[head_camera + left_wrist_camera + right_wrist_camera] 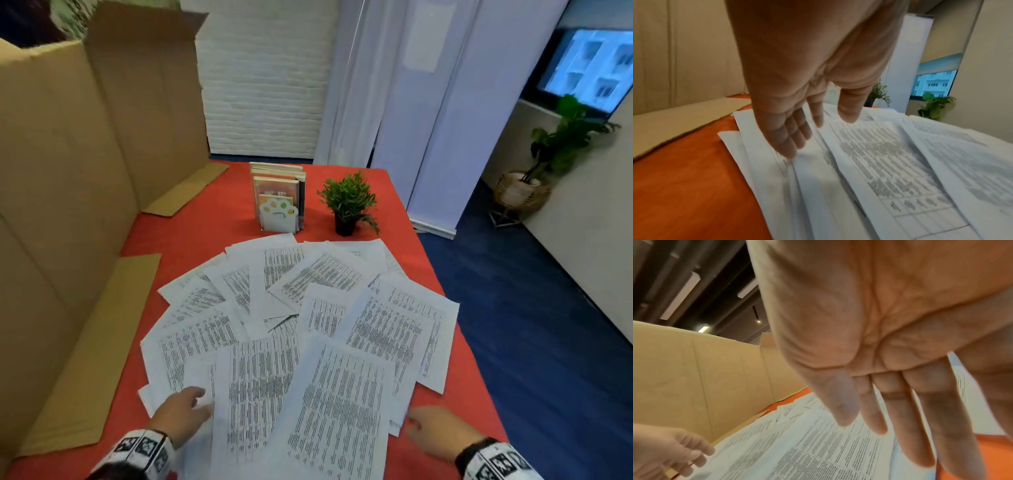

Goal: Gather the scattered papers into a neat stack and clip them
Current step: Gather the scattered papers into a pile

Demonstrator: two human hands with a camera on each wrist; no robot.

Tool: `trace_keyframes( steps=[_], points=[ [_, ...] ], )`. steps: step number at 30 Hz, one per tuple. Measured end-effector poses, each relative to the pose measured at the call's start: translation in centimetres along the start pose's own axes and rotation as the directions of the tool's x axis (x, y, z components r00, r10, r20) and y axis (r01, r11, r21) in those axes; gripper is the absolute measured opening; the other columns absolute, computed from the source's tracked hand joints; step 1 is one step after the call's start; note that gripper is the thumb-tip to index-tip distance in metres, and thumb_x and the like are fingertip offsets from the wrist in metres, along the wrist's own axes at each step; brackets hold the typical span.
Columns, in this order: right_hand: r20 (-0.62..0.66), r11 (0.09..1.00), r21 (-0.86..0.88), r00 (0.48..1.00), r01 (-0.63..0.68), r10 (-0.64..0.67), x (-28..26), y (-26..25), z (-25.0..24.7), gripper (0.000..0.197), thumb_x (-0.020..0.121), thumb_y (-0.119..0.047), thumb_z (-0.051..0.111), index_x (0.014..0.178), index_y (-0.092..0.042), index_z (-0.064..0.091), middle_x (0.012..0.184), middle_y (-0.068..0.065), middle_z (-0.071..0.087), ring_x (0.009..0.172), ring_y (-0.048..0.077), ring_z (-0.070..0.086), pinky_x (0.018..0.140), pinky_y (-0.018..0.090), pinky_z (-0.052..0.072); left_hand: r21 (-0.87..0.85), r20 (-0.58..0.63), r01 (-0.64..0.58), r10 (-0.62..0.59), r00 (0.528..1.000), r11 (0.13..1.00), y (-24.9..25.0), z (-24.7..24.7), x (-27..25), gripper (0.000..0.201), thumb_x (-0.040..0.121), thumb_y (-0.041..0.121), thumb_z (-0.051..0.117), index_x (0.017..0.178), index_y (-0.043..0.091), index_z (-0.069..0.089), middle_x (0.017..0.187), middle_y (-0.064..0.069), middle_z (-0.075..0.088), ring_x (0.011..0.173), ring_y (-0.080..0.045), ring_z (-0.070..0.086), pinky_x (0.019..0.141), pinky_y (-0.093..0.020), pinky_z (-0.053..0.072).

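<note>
Several printed white papers (308, 325) lie fanned out and overlapping on the red table (212, 219). My left hand (197, 399) reaches onto the near left edge of the spread. In the left wrist view this hand (818, 129) has straight fingers, and its fingertips (791, 154) touch the edge of the sheets (890, 162). My right hand (416, 426) sits at the near right corner of the papers. In the right wrist view it (900, 418) hangs flat over the sheets (807, 443), holding nothing. No clip shows in any view.
A tall cardboard wall (68, 171) stands along the left, and a flat cardboard sheet (102, 342) lies beside the papers. At the back are a book holder (279, 198) and a small potted plant (349, 202). The table's right edge drops to blue floor (531, 325).
</note>
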State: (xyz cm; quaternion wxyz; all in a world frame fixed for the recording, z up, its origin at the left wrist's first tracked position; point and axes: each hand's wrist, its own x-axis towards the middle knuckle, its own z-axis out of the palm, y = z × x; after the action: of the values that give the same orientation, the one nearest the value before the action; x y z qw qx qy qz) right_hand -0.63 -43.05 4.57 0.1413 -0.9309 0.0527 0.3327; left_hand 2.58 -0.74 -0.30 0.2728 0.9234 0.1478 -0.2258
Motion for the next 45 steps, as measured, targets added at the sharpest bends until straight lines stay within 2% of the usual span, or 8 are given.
trace_keyframes(
  steps=[4,14,20,26,35,39,42,45],
  points=[
    [-0.077,0.996,0.022,0.994,-0.082,0.083,3.5,-1.1,0.9,0.045,0.095,-0.030,0.041,0.138,-0.014,0.041,0.142,0.011,0.045,0.130,0.023,0.045,0.103,0.027,0.037,0.005,-0.042,0.154,-0.154,0.987,0.988,-0.6,1.9,1.0,0.076,0.076,0.045,0.068,0.137,0.010,0.039,0.140,-0.018,0.045,0.125,-0.031,0.049,0.103,-0.036,0.041],
    [-0.062,0.936,0.226,0.955,-0.268,0.289,6.5,-2.3,6.4,0.069,0.090,-0.029,0.056,0.141,-0.002,0.020,0.122,0.015,0.057,0.106,0.030,0.060,0.078,0.029,0.049,0.094,-0.067,0.134,-0.128,0.989,0.986,-0.4,4.6,0.3,0.074,0.066,0.033,0.078,0.129,0.014,0.043,0.131,-0.014,0.037,0.115,-0.034,0.053,0.099,-0.036,0.044],
    [-0.069,0.960,0.181,0.971,-0.214,0.230,6.5,-3.7,7.1,0.027,0.090,-0.034,0.053,0.098,-0.010,0.044,0.076,-0.001,0.047,0.059,0.011,0.041,0.048,0.023,0.030,0.086,0.013,-0.054,0.053,0.998,0.995,-0.9,5.1,0.4,0.015,0.079,0.014,0.060,0.081,0.017,0.046,0.082,0.001,0.048,0.083,-0.023,0.054,0.069,-0.024,0.038],
    [-0.341,0.931,0.362,0.924,-0.039,0.171,6.4,-6.0,6.5,0.027,0.086,-0.019,0.060,0.068,-0.018,0.040,0.065,-0.004,0.045,0.062,0.015,0.045,0.055,0.027,0.034,-0.047,-0.289,-0.015,0.001,0.957,0.999,-3.1,3.6,1.2,0.041,0.082,0.023,0.064,0.051,0.011,0.039,0.070,-0.019,0.055,0.066,-0.032,0.054,0.059,-0.029,0.035],
    [-0.447,0.844,0.533,0.827,-0.060,0.341,7.4,-7.0,5.7,0.013,0.090,-0.011,0.049,0.083,-0.007,0.059,0.077,0.007,0.056,0.075,0.023,0.051,0.066,0.027,0.037,-0.157,-0.202,0.009,-0.041,0.979,0.987,-4.4,3.2,0.4,0.026,0.073,0.008,0.068,0.060,0.015,0.047,0.063,-0.003,0.053,0.060,-0.020,0.050,0.049,-0.024,0.032],
    [-0.464,0.785,0.603,0.740,-0.139,0.487,8.9,-3.6,5.0,0.027,0.089,-0.018,0.053,0.065,-0.006,0.052,0.073,0.015,0.056,0.070,0.027,0.052,0.065,0.031,0.040,-0.227,-0.242,-0.059,0.002,0.970,0.972,-4.2,4.0,0.6,0.020,0.070,-0.003,0.067,0.062,0.014,0.058,0.073,-0.010,0.063,0.075,-0.030,0.063,0.063,-0.024,0.040],
    [-0.455,0.772,0.597,0.701,-0.217,0.549,10.1,-1.8,4.1,0.029,0.088,-0.026,0.055,0.068,-0.005,0.058,0.089,0.026,0.061,0.077,0.035,0.060,0.071,0.034,0.047,-0.291,-0.259,-0.048,-0.031,0.965,0.955,-3.5,4.2,0.7,0.019,0.076,0.000,0.065,0.090,0.011,0.059,0.091,-0.011,0.064,0.083,-0.029,0.062,0.071,-0.027,0.042],
    [-0.432,0.755,0.624,0.717,-0.200,0.547,10.9,-1.5,3.7,0.022,0.087,-0.019,0.057,0.069,-0.007,0.055,0.084,0.017,0.052,0.069,0.026,0.052,0.063,0.028,0.041,-0.460,-0.245,-0.059,-0.064,0.967,0.886,-2.2,3.9,0.5,0.066,0.078,-0.003,0.060,0.133,0.024,0.035,0.093,-0.002,0.063,0.079,-0.026,0.064,0.064,-0.028,0.048]
  ],
)
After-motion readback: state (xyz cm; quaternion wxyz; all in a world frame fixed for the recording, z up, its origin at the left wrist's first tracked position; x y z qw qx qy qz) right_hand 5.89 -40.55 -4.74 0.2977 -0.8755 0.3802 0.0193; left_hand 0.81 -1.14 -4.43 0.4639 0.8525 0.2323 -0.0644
